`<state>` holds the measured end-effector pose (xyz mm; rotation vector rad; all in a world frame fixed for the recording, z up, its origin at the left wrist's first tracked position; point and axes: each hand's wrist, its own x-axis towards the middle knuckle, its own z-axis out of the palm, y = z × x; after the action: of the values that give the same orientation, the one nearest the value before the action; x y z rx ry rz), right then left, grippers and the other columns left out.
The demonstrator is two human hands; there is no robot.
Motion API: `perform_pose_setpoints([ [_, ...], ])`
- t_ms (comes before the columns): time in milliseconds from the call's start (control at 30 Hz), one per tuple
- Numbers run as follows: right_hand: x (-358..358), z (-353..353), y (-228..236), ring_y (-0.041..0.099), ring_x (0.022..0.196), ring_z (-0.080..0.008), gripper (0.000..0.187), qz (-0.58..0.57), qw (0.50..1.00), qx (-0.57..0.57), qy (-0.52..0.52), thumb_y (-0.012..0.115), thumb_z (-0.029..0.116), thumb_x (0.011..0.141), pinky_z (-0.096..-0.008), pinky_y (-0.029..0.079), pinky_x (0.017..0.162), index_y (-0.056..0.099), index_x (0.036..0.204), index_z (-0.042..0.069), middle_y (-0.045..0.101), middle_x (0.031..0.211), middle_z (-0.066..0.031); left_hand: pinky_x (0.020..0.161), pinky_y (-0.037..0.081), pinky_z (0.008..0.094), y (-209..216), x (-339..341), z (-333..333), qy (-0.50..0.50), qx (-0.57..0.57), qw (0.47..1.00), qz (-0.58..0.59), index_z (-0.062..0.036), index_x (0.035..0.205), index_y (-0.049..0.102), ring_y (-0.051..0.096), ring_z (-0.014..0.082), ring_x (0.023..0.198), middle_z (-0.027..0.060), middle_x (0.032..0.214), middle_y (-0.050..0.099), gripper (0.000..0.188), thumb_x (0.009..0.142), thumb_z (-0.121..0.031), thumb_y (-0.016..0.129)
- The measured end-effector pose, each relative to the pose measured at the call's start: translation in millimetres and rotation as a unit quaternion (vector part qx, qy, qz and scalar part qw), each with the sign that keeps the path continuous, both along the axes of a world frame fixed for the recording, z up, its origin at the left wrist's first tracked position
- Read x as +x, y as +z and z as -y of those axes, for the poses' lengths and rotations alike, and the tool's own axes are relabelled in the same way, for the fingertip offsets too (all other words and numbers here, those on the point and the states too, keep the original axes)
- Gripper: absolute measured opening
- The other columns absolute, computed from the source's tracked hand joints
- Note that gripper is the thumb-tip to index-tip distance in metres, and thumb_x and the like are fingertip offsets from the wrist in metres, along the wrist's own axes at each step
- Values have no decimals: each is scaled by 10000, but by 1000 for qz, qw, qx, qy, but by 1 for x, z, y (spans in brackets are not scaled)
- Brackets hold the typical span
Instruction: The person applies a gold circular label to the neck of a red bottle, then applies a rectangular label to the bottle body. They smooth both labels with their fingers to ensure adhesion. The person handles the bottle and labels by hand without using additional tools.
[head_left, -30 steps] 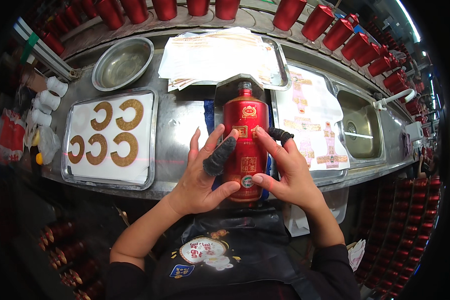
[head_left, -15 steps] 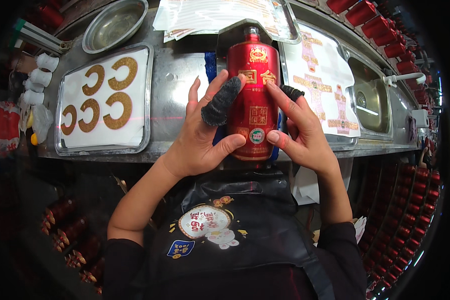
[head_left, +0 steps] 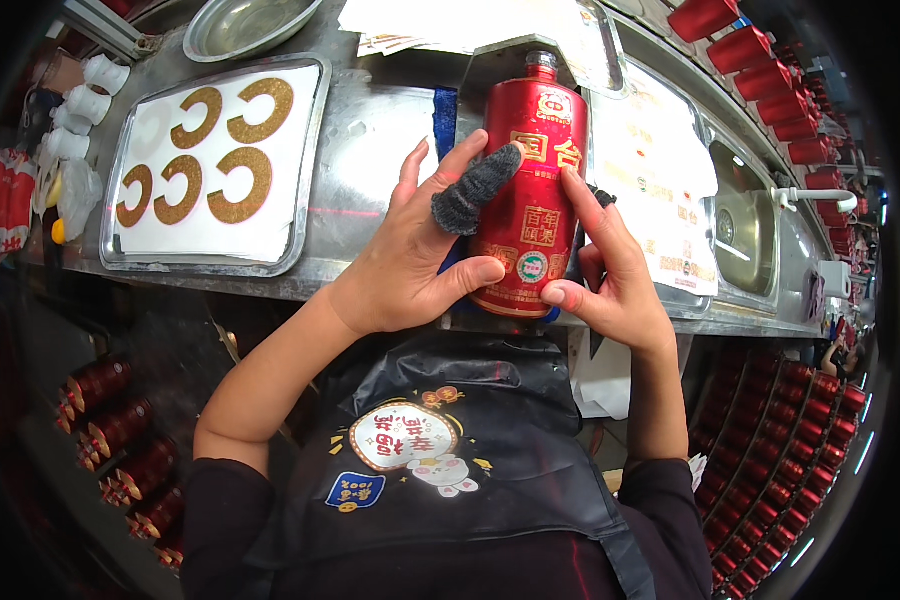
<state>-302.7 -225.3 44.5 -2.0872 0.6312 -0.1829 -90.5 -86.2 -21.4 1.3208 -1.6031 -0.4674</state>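
A red bottle [head_left: 515, 105] with gold decals and a small round green-and-white sticker stands tilted back between my hands, its neck away from me. My left hand [head_left: 405, 250] lies along the bottle's left side. A dark grey knitted cover is on its index finger, which presses by the upper gold decal, while the thumb touches low down and the other fingers stick out. On the right side, my right hand [head_left: 620, 275] has thumb and index finger against the bottle; a dark cover shows partly on another finger. Behind the bottle is a metal support [head_left: 490, 65], mostly hidden.
At left, a metal tray [head_left: 308, 190] bears a white sheet with gold C-shaped decals; a metal bowl [head_left: 205, 45] is beyond it. At right, a decal sheet [head_left: 670, 180] lies by a sink [head_left: 740, 230] with a white tap [head_left: 820, 200]. Red bottles [head_left: 780, 450] stand in rows lower right.
The whole view has shifted, so the bottle and both hands appear slightly further right. Both hands keep about the same hold on the bottle.
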Motion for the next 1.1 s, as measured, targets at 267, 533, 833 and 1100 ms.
perform_pose_setpoints([
  [267,-4,6,-11,359,716,-107,831,29,995,89,-22,768,478,832,-242,325,609,432,1534,186,403,896,-10,1181,28,627,-1,3,2,-14,1,1000,15,-132,1527,356,215,338,1517,131,1573,373,822,879,-514,688],
  [533,-6,6,-11,354,697,-109,832,29,996,88,-12,766,483,828,-250,334,611,434,1534,193,383,891,-4,1185,32,617,0,3,2,-22,-3,1000,3,-144,1553,307,202,342,1521,109,1597,352,842,888,-498,684],
  [833,-5,8,-16,346,688,-101,813,35,997,70,-3,755,479,840,-249,323,593,440,1529,183,388,881,-3,1187,36,603,-7,-4,2,1,6,997,-78,-153,1550,322,213,353,1517,118,1597,352,729,947,-411,641],
  [1100,-7,10,-17,343,683,-96,788,44,995,85,7,717,464,872,-248,320,591,427,1534,153,397,878,-8,1185,34,611,-6,-1,3,2,-5,999,-48,-157,1543,331,214,356,1515,117,1596,354,737,935,-417,656],
])
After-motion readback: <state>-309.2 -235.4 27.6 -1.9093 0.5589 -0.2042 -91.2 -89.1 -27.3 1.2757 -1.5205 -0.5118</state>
